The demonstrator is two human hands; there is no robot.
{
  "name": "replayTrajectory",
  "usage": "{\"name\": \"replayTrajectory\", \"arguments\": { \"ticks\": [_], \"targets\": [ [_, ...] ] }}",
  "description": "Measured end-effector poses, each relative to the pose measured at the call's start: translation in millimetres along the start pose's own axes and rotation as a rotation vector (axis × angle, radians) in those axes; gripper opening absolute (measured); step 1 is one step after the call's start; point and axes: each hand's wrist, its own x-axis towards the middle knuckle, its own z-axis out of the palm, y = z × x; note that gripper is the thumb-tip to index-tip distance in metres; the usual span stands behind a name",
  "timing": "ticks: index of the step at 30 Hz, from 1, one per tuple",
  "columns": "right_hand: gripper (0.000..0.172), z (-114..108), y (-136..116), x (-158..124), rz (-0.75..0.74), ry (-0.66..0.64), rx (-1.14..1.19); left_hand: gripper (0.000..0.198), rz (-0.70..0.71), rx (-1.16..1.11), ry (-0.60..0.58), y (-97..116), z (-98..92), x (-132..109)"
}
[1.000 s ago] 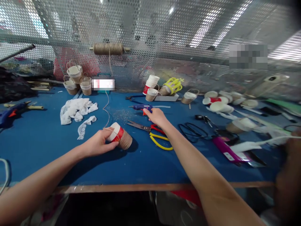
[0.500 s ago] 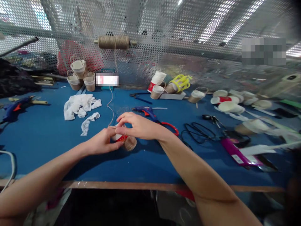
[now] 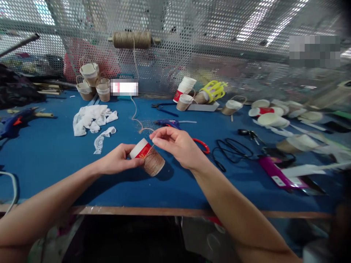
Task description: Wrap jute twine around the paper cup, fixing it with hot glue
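My left hand [image 3: 118,158] grips a paper cup [image 3: 147,157] lying on its side on the blue table [image 3: 55,153]; the cup is white and red near its rim and wrapped in jute twine over the rest. My right hand [image 3: 178,145] pinches the jute twine [image 3: 136,114] just above the cup. The twine runs up from there to a spool [image 3: 132,39] mounted on the perforated metal screen. A blue glue gun [image 3: 168,123] and red-handled scissors [image 3: 202,144] lie just behind my right hand.
White lace strips [image 3: 91,120] lie to the left, with twine-wrapped cups [image 3: 90,81] behind them. More cups [image 3: 186,93], a yellow frame [image 3: 215,90], black scissors [image 3: 248,134], a cable [image 3: 233,149] and a purple tool [image 3: 276,170] lie to the right. Another glue gun [image 3: 16,122] sits far left.
My right hand left the glue gun, came back to the cup and took the twine in a pinch. The cup has tilted so its wrapped end points toward me.
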Motion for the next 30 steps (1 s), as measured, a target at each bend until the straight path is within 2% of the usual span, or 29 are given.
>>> {"name": "replayTrajectory", "arguments": {
  "ticks": [3,8,16,30],
  "targets": [
    [0.015,-1,4,-5,0.028,0.069,-0.011,0.023,-0.008,-0.020,0.017,4,1.8,-1],
    [0.016,0,13,-6,0.025,0.103,-0.010,0.019,0.011,-0.032,0.012,6,3.8,-2],
    [0.016,2,17,-8,0.060,0.114,-0.013,0.017,0.062,0.001,0.000,6,3.8,-5],
    [0.017,2,17,-12,0.073,0.099,-0.047,0.022,0.061,0.058,0.008,7,4.0,-6]
  ]
}}
